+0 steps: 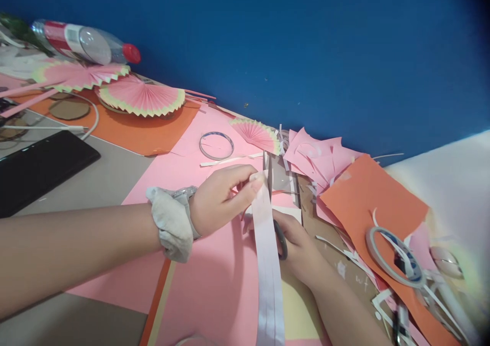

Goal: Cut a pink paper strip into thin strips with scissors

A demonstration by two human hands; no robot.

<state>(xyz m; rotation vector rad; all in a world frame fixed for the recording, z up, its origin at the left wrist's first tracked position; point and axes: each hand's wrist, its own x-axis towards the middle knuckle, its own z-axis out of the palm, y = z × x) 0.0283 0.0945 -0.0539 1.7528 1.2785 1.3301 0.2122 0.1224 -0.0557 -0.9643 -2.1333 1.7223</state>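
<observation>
My left hand (228, 195) pinches the top end of a long white paper strip (267, 254) between thumb and fingers. Lengthwise lines run along the strip, which hangs down toward the lower edge of the view. Close on its right, my right hand (296, 241) grips a pair of scissors by the dark handle (281, 240). Their blades (270, 170) point away from me along the strip's right edge near its top. The strip covers part of the right fingers. Pink paper sheets (206, 290) lie beneath both hands.
Pink pleated fans (145, 97) with yellow-green edges lie at the back, beside a plastic bottle (88, 42). At left is a black phone-like slab (46, 167). A tape ring (216, 146) lies ahead; a tape roll (396, 256) rests on orange paper (377, 203). A blue wall (287, 45) rises behind.
</observation>
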